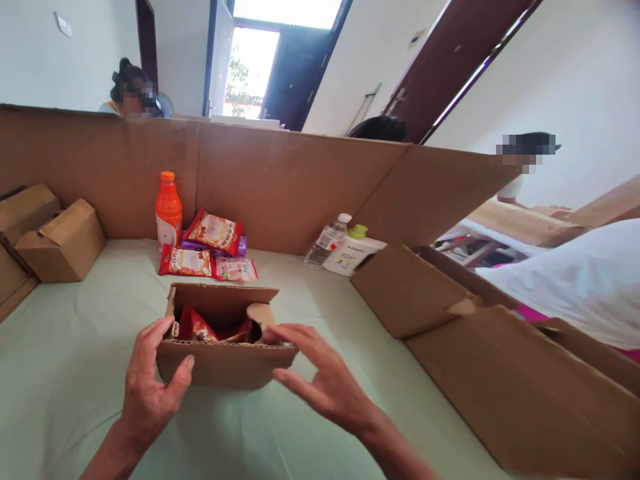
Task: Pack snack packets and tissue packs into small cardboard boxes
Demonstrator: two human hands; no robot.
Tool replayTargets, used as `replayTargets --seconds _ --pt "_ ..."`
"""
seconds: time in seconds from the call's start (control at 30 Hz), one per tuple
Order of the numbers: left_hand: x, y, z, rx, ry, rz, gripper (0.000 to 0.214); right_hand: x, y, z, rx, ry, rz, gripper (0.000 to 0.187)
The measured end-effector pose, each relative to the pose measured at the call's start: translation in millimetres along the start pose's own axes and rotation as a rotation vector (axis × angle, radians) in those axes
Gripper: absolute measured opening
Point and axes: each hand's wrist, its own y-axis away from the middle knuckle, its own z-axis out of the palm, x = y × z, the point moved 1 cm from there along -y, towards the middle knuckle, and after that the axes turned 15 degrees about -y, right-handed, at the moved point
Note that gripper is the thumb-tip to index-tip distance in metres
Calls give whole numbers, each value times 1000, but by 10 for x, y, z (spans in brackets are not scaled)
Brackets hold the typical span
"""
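A small open cardboard box (pixel 225 363) stands on the pale green table cover in front of me, with red snack packets (pixel 200 328) inside. My left hand (pixel 150 383) grips the box's left front corner, thumb on the front wall and fingers at the rim. My right hand (pixel 320 377) hovers at the box's right end, fingers spread and stretched out, its fingertips near the right flap (pixel 261 313). Behind the box lie more red snack packets (pixel 200 247) and an orange drink bottle (pixel 169 212).
A tall cardboard screen (pixel 280 180) walls off the back. Closed small boxes (pixel 60 240) sit at the left. A clear water bottle (pixel 326 241) and a white green-capped bottle (pixel 350 252) lie at the back right. Flattened cardboard (pixel 500 373) covers the right. Other people sit beyond the screen.
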Motion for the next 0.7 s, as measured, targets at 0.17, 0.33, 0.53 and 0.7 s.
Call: replayTargets --seconds 0.17,0.33,0.53,0.7 --pt "30 -15 3 -89 -11 -76 45 41 18 188 65 -16 -13 48" --pt "32 -39 18 -103 -12 -103 51 58 -133 4 218 78 -92 56" --pt "30 -100 39 -10 -74 -112 54 85 -404 -12 3 87 -115 53" --pt "-111 -169 105 -224 -74 -172 43 188 -202 210 49 51 -78 31"
